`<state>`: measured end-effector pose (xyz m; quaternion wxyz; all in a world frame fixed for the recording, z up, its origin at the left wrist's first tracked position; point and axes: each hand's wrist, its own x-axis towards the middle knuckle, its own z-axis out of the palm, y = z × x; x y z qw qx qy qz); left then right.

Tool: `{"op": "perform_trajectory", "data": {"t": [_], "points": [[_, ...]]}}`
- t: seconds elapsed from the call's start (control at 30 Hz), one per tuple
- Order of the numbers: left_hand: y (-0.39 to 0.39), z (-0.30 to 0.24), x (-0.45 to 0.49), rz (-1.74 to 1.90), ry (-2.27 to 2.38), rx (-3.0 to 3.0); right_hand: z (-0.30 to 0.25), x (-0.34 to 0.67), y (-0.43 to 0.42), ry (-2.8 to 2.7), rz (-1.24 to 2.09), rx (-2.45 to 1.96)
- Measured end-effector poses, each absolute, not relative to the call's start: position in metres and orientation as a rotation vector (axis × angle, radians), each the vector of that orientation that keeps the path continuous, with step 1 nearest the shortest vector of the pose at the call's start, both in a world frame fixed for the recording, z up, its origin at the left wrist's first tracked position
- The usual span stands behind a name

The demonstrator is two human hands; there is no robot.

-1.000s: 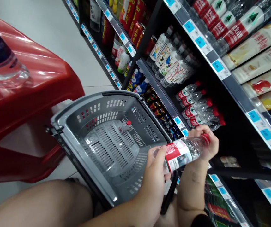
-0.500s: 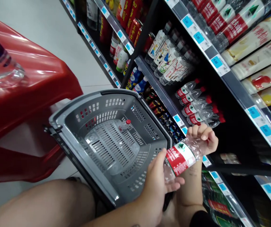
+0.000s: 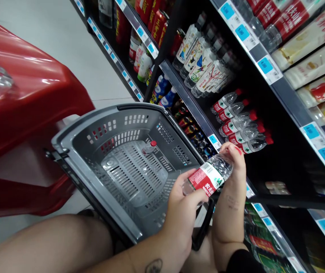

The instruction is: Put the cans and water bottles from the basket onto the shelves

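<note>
Water bottle (image 3: 208,177) lies slanted between your hands, cap end up-right toward the shelf (image 3: 205,121). Left hand (image 3: 183,204) grips its base, right hand (image 3: 235,159) closed round the neck; basket (image 3: 94,129) just left.

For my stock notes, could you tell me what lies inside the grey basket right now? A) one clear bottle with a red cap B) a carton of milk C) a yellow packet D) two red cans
A: a single clear bottle with a red cap lies on the slatted floor of the grey basket.

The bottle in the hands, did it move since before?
Yes. The bottle has drawn nearer the basket rim, and its label has turned.
</note>
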<state>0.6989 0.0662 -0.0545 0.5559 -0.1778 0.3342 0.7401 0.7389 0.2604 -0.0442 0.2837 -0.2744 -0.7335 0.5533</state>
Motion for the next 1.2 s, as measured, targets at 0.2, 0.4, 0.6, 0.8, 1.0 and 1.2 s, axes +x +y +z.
{"op": "perform_trajectory", "data": {"t": [0.2, 0.4, 0.6, 0.8, 1.0, 1.2], "points": [[0.065, -0.056, 0.696, 1.699, 0.819, -0.416, -0.037, 0.736, 0.248, -1.900, 1.469, -0.801], [0.064, -0.054, 0.695, 1.666, 0.844, -0.422, -0.036, 0.734, 0.247, -1.895, 1.400, -0.871], [0.065, -0.051, 0.699, 1.761, 0.964, -0.362, -0.030, 0.746, 0.256, -1.868, 1.070, -0.800], [0.057, -0.051, 0.707, 1.605, 1.140, -0.252, 0.005, 0.720, 0.300, -1.880, -0.135, -0.755], [0.052, -0.045, 0.705, 1.546, 1.099, -0.138, 0.018, 0.643, 0.368, -2.175, -0.713, -1.003], [0.052, -0.044, 0.696, 1.576, 1.106, -0.157, 0.027, 0.619, 0.406, -2.281, -0.778, -1.325]]}}
